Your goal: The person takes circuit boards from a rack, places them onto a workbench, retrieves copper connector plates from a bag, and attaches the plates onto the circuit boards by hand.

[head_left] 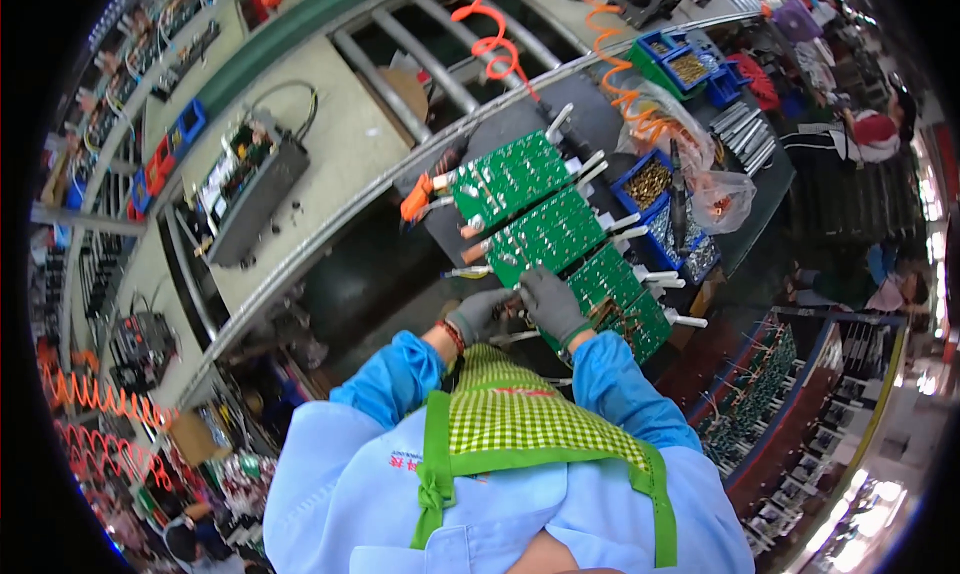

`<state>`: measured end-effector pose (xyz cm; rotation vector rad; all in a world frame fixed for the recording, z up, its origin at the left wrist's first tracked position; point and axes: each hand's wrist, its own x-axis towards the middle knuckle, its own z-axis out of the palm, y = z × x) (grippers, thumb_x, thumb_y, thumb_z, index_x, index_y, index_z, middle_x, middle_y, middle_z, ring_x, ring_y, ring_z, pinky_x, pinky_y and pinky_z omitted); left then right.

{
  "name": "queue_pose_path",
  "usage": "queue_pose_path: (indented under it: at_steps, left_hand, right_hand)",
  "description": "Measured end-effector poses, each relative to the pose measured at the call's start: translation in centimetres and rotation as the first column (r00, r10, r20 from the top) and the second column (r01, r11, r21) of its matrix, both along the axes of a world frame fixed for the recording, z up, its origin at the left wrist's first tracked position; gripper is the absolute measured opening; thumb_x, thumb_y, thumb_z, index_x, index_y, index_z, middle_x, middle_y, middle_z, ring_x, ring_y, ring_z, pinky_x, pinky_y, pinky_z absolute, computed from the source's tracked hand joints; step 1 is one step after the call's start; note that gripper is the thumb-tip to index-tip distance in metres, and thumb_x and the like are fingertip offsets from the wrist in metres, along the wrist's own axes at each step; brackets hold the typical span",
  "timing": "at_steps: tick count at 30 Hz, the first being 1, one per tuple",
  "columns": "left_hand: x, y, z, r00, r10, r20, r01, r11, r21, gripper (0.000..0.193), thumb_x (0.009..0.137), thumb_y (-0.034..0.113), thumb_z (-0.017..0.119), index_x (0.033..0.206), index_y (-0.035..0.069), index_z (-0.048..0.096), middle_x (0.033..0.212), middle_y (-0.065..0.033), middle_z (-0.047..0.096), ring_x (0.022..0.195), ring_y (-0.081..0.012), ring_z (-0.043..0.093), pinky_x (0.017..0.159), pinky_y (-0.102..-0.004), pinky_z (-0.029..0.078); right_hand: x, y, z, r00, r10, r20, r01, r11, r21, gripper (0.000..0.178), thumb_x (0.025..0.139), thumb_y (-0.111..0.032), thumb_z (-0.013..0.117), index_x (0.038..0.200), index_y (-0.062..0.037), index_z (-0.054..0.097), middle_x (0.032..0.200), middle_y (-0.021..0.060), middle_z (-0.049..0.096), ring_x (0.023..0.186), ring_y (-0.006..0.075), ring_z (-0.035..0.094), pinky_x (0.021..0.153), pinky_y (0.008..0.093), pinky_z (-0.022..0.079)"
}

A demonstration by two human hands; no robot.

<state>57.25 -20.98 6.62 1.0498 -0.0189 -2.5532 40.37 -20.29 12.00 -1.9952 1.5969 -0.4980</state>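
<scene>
Both my hands wear grey gloves and meet at the near edge of a row of green circuit boards. My left hand [480, 315] is closed, its fingertips pointing at the right hand. My right hand [551, 303] is also closed and rests over the edge of the middle board [553, 236]. Whatever small thing is between their fingertips cannot be made out. Beyond lies the far board [512, 179]; the near board [617, 296] carries copper-coloured parts partly behind my right hand. White cable ends stick out along the boards' right side.
Blue bins of brass-coloured screws [648, 181] and silver fasteners [701, 259] stand right of the boards. An orange-handled tool [416, 200] lies left of them. Coiled red air hose [487, 47] hangs above. A metal chassis [258, 196] sits on the conveyor line at left. A rack of boards [760, 389] stands at right.
</scene>
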Motion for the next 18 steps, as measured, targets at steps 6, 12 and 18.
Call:
queue_pose_path:
  at_steps: [6,12,18]
  left_hand:
    - [0.0,0.5,-1.9,0.996,-0.033,0.081,0.039,0.996,-0.074,0.025,0.094,0.028,0.05,0.093,0.005,0.06,0.077,-0.0016,0.06,0.06,-0.0065,0.054,0.051,-0.0155,0.043]
    - [0.3,0.2,-0.8,0.992,-0.03,0.12,0.043,0.993,-0.106,0.023,0.093,0.028,0.054,0.089,0.006,0.061,0.076,0.001,0.06,0.061,-0.0048,0.053,0.051,-0.0154,0.042]
    - [0.2,0.1,-1.2,0.998,-0.034,0.059,0.041,0.993,-0.112,0.023,0.095,0.027,0.05,0.093,0.007,0.06,0.077,0.0006,0.06,0.06,-0.0042,0.052,0.051,-0.0143,0.041]
  right_hand:
    - [-0.3,0.9,0.2,0.98,0.162,-0.12,-0.173,0.981,-0.085,0.014,0.083,-0.016,0.059,0.096,-0.0101,0.057,0.089,0.011,0.057,0.08,0.0326,0.059,0.065,0.0439,0.049]
    - [-0.3,0.8,0.0,0.983,0.175,-0.046,-0.181,0.966,-0.186,0.013,0.081,-0.019,0.062,0.089,-0.0102,0.057,0.085,0.01,0.055,0.077,0.031,0.059,0.064,0.0422,0.049]
    - [0.0,0.7,-0.1,0.995,0.097,0.016,-0.095,0.991,-0.097,0.012,0.081,-0.016,0.063,0.089,-0.0086,0.06,0.09,0.0106,0.059,0.08,0.0322,0.06,0.066,0.0414,0.049]
